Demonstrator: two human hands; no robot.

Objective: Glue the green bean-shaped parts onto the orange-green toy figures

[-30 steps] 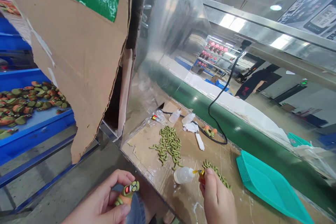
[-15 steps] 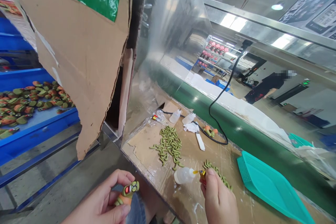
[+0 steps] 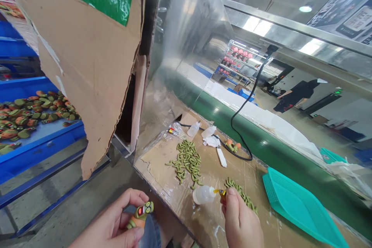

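Observation:
My left hand (image 3: 107,221) is shut around a small orange-and-green figure with bulging eyes (image 3: 141,216), held over my lap above blue denim. My right hand (image 3: 240,221) pinches a tiny orange-yellow piece (image 3: 223,195) over the table. The yellow nozzle of a white squeeze bottle (image 3: 203,195) lies against that piece. Just past my right fingers runs a row of green curved pieces (image 3: 240,193). A larger heap of the same pieces (image 3: 186,161) lies further back.
The cardboard-covered table (image 3: 162,166) holds a teal tray (image 3: 302,209) at right, a second small bottle (image 3: 193,129), a white stick (image 3: 221,157) and a black cable (image 3: 247,124). A green conveyor belt (image 3: 261,143) runs behind it. At left, a blue bin (image 3: 29,116) holds several figures.
My right hand has shifted slightly, and the tiny piece stays at the nozzle. My left hand is still. A distant person has moved to the right.

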